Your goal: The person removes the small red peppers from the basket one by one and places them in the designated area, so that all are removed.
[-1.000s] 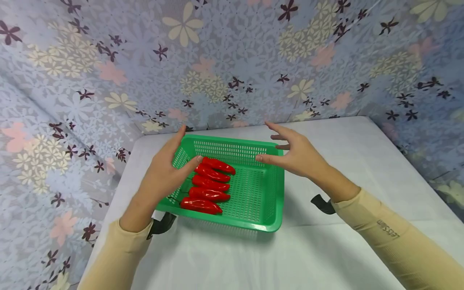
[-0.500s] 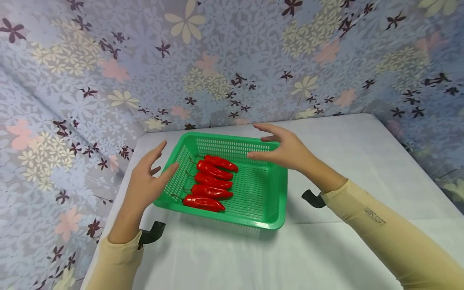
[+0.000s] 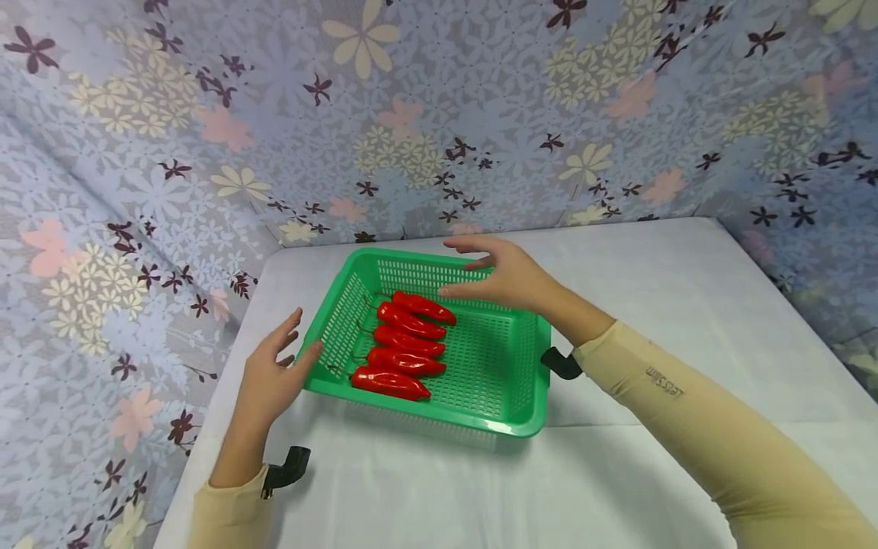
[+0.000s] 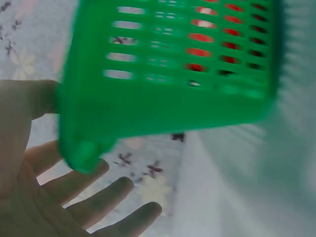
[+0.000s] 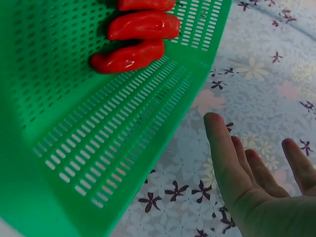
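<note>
A green plastic basket (image 3: pixel 439 414) with slotted walls stands on the table. Several red peppers (image 3: pixel 405 341) lie side by side in its left half, stems toward the left. My left hand (image 3: pixel 267 381) is at the basket's left end, fingers extended and thumb apart; in the left wrist view the thumb overlaps the rim beside the green wall (image 4: pixel 163 108). Over the basket's far right side hovers my right hand (image 3: pixel 507 274), fingers loosely bent, holding nothing. The right wrist view has that hand (image 5: pixel 256 197) outside the far wall, with red peppers (image 5: pixel 128 58) inside.
The table carries a white cloth (image 3: pixel 652 290). A floral-patterned wall covering (image 3: pixel 439 114) rises behind it and along the sides. Each wrist has a black mount (image 3: pixel 286 469) sticking out from its beige sleeve (image 3: pixel 686 404).
My left hand has drawn back from over the basket's left end, toward the left and nearer me. My right hand has shifted left over the far rim. The peppers keep their places.
</note>
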`<control>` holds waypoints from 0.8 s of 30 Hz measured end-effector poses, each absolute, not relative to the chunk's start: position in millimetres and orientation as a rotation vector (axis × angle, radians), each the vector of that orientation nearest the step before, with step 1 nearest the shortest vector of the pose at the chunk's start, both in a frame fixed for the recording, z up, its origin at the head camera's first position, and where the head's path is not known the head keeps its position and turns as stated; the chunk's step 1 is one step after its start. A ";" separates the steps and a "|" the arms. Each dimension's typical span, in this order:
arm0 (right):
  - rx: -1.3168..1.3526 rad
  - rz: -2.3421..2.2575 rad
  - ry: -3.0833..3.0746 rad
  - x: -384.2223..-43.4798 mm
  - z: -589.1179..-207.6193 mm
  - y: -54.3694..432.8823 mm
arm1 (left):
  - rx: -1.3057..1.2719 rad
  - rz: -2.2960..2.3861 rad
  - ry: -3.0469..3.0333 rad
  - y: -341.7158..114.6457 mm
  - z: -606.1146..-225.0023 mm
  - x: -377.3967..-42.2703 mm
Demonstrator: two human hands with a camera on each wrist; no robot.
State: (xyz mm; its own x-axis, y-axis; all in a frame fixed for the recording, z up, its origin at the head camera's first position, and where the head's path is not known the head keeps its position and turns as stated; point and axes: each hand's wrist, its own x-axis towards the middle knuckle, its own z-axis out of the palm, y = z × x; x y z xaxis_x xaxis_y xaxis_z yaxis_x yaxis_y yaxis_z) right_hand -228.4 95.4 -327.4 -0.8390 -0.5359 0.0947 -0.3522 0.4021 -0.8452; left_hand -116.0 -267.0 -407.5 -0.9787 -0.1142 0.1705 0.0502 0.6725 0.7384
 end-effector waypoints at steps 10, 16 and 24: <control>-0.776 -1.410 2.378 -241.0 -342.3 71.5 | 0.184 -1.322 -2.705 -266.4 -435.8 -109.6; -0.690 -1.375 2.375 -244.0 -351.9 59.3 | 0.195 -1.353 -2.698 -265.2 -436.4 -109.2; -0.604 -1.264 2.423 -250.7 -363.3 46.4 | 0.218 -1.376 -2.678 -267.0 -437.9 -108.5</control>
